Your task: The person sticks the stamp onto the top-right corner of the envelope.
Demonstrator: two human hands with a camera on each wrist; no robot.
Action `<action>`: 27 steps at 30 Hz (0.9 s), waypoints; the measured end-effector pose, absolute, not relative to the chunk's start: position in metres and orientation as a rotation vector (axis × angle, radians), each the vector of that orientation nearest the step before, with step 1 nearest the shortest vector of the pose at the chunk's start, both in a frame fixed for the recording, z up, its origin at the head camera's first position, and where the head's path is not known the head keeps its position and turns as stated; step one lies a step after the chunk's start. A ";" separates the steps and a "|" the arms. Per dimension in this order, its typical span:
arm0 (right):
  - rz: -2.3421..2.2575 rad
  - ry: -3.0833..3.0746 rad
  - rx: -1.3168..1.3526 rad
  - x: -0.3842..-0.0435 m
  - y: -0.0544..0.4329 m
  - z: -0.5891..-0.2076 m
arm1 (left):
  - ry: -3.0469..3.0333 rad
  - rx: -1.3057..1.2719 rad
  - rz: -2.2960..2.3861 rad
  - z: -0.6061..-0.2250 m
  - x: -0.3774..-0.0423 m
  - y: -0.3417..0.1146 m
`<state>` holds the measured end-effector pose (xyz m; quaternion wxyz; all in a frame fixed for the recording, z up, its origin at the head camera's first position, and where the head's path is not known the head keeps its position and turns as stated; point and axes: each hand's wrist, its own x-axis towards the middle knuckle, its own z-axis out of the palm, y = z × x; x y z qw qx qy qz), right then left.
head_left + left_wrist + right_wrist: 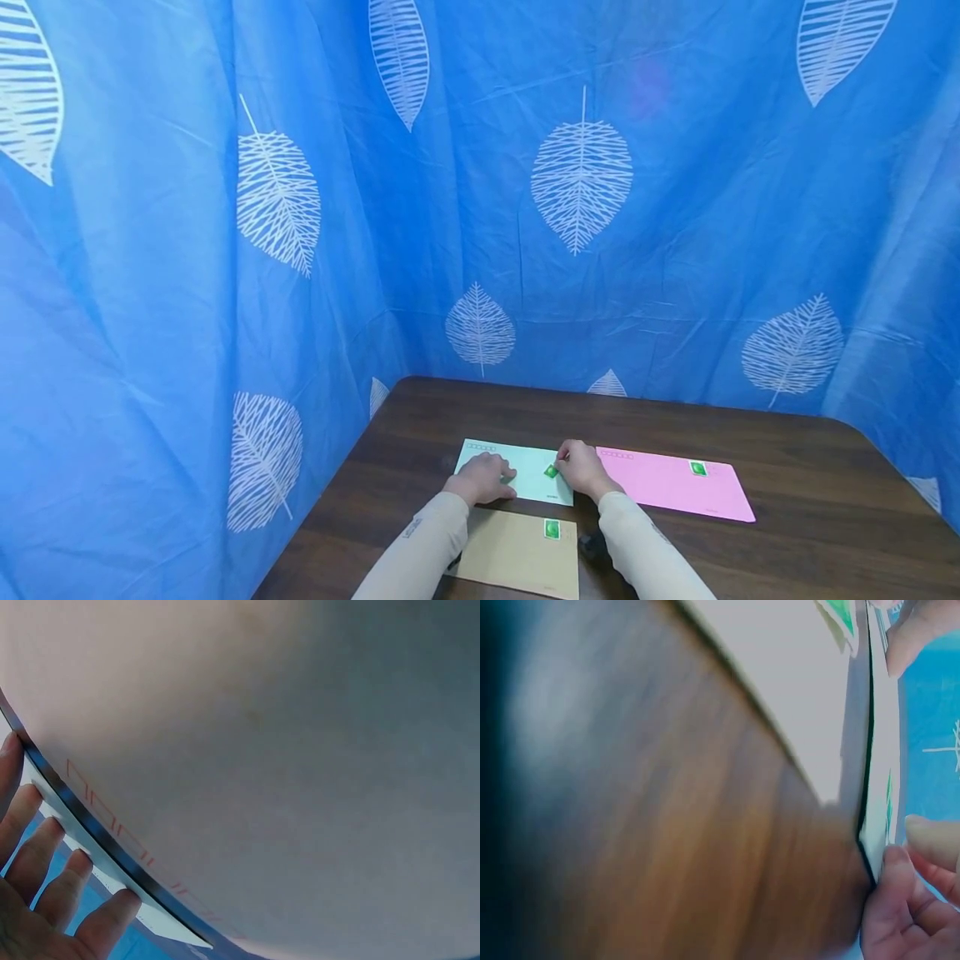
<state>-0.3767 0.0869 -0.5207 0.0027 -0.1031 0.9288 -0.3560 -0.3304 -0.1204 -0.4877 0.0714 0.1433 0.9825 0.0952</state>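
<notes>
A mint-green envelope (528, 477) lies flat on the dark wooden table. My left hand (482, 479) rests on its left part, and the left wrist view shows spread fingers (49, 851) at the paper. Over the envelope's right end, my right hand (583, 468) pinches a small green postage stamp (551, 471) by its edge. The stamp sits askew near the envelope's upper right. In the right wrist view, the curled thumb and finger (900, 881) meet close to the stamp's edge (889, 799).
A tan envelope (517, 554) bearing a green stamp (552, 528) lies nearer me, partly under the forearms. To the right is a pink envelope (660, 482), also stamped in its upper right corner. Blue leaf-patterned cloth (660, 250) hangs behind and beside the table (810, 492).
</notes>
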 end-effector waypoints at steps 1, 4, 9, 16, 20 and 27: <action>-1.119 2.910 -0.315 -0.375 0.088 -0.519 | 2.953 0.431 0.289 -0.487 -0.330 -0.120; -1.094 2.923 -0.354 -0.371 0.090 -0.514 | 2.953 0.426 0.305 -0.486 -0.329 -0.120; -1.050 2.928 -0.437 -0.365 0.094 -0.509 | 2.946 0.421 0.320 -0.486 -0.328 -0.120; -0.872 2.971 -0.646 -0.352 0.094 -0.500 | 2.929 0.413 0.329 -0.484 -0.331 -0.122; -0.764 2.956 -0.747 -0.340 0.094 -0.492 | 2.931 0.417 0.326 -0.483 -0.334 -0.123; -0.665 2.884 -0.815 -0.322 0.097 -0.491 | 2.913 0.411 0.330 -0.485 -0.334 -0.122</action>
